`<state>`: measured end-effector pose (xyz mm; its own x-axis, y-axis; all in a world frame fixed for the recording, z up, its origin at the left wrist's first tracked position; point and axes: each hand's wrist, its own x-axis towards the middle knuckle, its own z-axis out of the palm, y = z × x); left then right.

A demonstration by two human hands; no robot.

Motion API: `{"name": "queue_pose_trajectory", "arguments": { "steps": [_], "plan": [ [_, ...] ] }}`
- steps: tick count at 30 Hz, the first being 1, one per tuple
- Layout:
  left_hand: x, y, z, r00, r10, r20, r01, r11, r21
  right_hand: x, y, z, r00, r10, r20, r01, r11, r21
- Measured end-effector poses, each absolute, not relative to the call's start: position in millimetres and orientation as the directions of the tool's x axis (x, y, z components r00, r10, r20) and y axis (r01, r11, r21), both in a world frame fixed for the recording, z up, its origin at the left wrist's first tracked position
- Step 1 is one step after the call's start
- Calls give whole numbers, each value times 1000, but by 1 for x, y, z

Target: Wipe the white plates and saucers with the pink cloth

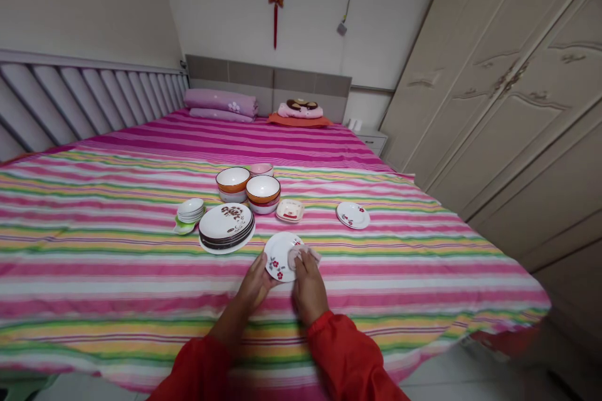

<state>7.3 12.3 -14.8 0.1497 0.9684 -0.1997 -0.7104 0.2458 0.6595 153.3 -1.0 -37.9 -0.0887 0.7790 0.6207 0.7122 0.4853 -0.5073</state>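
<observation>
My left hand [254, 282] grips the lower left rim of a white plate with red flowers [278, 258]. My right hand [308, 285] presses a pale cloth [301, 255] against the plate's right side. Just beyond the hands stands a stack of dark plates topped by a white plate with a brown floral pattern [226, 225]. Further back are white bowls with orange bands [232, 183], a second stacked pair [263, 193], and a pink bowl [261, 170]. Several small white saucers [190, 210] rest to the left.
Everything lies on a bed with a striped cover [117, 282]. A small square dish [290, 210], a white flowered plate [352, 215] and a green dish [183, 227] sit nearby. A cream wardrobe [508, 94] stands to the right; pillows [221, 105] lie at the headboard.
</observation>
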Motion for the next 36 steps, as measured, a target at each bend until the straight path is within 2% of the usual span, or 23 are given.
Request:
{"name": "queue_pose_trajectory", "arguments": {
  "steps": [9, 12, 18, 26, 33, 36],
  "plan": [
    [7, 15, -20, 111, 968, -223, -755, 228, 615, 124, -15, -29, -290, 754, 590, 642, 610, -464],
    [8, 17, -20, 85, 980, -178, -781, 177, 600, 116, 2, -17, -324, 773, 546, 655, 600, -460],
    [9, 15, -14, 152, 970, -193, -746, 240, 621, 121, 30, -3, -240, 829, 505, 750, 488, -446],
    [7, 12, -15, 154, 963, -222, -705, 264, 658, 150, 8, -17, -126, 790, 599, 797, 440, -413],
    [5, 13, -18, 161, 968, -194, -727, 249, 640, 161, -20, -13, -382, 744, 549, 741, 601, -299],
    [5, 14, -18, 145, 970, -195, -750, 236, 618, 159, -16, -9, -435, 711, 552, 727, 639, -251]
  ]
}}
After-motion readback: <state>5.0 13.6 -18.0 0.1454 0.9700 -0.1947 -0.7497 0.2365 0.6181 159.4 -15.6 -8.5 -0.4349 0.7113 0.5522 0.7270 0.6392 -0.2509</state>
